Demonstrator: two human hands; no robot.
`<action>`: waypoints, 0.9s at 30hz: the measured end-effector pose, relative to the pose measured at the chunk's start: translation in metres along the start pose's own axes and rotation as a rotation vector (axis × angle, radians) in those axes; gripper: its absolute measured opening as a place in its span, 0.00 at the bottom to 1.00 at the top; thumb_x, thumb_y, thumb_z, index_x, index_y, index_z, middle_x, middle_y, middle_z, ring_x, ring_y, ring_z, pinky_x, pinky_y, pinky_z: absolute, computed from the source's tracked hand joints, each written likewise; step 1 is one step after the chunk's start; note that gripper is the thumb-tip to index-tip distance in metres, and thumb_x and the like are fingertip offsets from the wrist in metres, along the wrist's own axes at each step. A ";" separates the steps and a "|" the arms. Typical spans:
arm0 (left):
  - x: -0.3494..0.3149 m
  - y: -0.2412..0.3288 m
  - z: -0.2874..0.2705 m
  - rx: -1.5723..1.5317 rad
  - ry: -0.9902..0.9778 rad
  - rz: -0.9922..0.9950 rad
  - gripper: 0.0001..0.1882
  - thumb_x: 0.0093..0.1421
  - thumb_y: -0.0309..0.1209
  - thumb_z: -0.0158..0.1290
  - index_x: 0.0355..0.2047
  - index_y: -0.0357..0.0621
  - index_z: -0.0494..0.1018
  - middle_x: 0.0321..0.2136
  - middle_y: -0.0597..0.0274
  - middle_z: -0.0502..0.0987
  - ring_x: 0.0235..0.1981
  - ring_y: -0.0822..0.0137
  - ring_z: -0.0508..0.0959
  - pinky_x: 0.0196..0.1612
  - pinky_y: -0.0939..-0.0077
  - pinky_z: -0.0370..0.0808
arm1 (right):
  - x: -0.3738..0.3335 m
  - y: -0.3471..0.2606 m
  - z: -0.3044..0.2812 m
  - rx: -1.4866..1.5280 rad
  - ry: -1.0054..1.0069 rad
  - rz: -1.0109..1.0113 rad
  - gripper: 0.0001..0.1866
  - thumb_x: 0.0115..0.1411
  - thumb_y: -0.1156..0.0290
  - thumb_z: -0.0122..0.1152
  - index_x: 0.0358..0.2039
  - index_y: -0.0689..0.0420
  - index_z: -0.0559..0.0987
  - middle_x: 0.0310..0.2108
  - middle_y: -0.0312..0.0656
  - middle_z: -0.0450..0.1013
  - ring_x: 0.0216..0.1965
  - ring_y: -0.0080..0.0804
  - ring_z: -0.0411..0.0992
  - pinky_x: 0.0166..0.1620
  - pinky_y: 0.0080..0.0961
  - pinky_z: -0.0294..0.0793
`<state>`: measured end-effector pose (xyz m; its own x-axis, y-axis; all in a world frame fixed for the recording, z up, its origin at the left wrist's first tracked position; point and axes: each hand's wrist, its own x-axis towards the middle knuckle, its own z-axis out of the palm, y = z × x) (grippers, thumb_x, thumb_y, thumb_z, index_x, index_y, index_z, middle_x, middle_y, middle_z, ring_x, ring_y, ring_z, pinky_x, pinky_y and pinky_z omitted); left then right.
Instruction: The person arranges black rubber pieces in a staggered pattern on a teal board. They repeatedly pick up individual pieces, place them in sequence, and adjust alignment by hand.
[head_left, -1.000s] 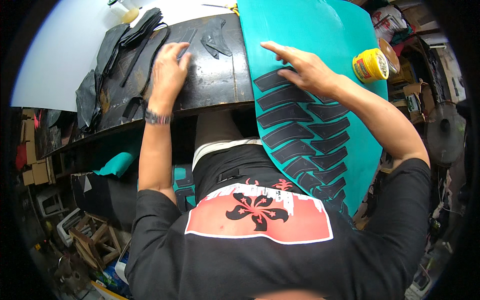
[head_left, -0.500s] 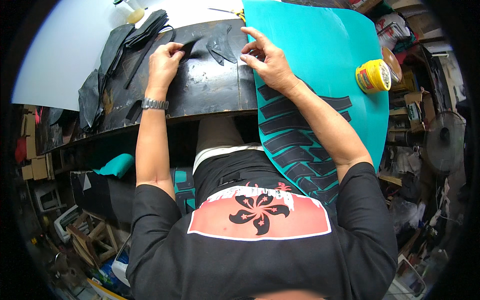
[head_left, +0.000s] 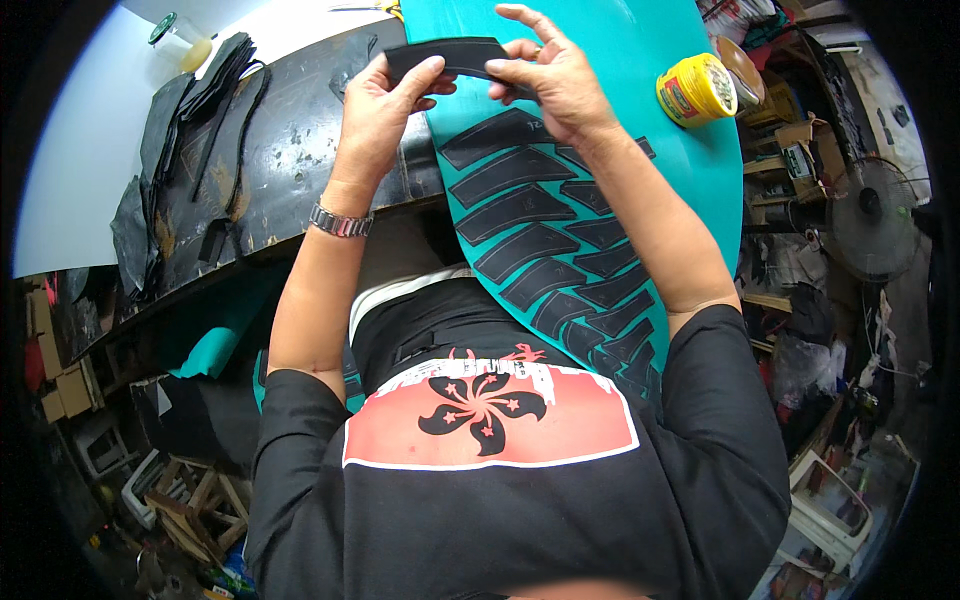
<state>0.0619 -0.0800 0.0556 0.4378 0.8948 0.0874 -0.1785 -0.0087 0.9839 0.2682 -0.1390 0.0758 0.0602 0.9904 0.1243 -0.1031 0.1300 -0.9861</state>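
Note:
Between my hands, above the left edge of a teal sheet (head_left: pixel 605 30), is a flat, curved black cut piece (head_left: pixel 460 52) of thin material. My left hand (head_left: pixel 378 115) pinches its left end, thumb on top. My right hand (head_left: pixel 562 92) grips its other end between thumb and fingers, with one finger raised. Rows of similar black cut pieces (head_left: pixel 513 210) lie on the sheet just below my hands, some with faint pale marks. Behind my left hand, another dark piece (head_left: pixel 350 58) is partly hidden on the black bench (head_left: pixel 310 150).
Stacked black scraps (head_left: pixel 170 125) and strips lie on the bench at left, near a green-lidded jar (head_left: pixel 180 42). A yellow tub (head_left: pixel 697 90) stands on the teal sheet at right. Scissors (head_left: pixel 375 8) show at the far edge. A fan (head_left: pixel 873 220) stands farther right.
My left hand has lifted the black piece rightward from the bench to the sheet's edge. My right hand has taken its other end. The view has shifted right.

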 end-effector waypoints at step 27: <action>0.023 -0.027 -0.016 0.596 -0.174 -0.186 0.11 0.63 0.29 0.60 0.44 0.40 0.81 0.33 0.66 0.83 0.31 0.80 0.78 0.35 0.85 0.76 | -0.007 0.042 -0.037 -0.538 0.181 0.025 0.28 0.57 0.77 0.68 0.59 0.58 0.73 0.24 0.34 0.73 0.21 0.16 0.70 0.25 0.15 0.72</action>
<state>0.0625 -0.0524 0.0283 0.5598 0.8202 -0.1184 0.4118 -0.1514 0.8986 0.3000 -0.1424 0.0293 0.2386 0.9629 0.1265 0.4112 0.0178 -0.9114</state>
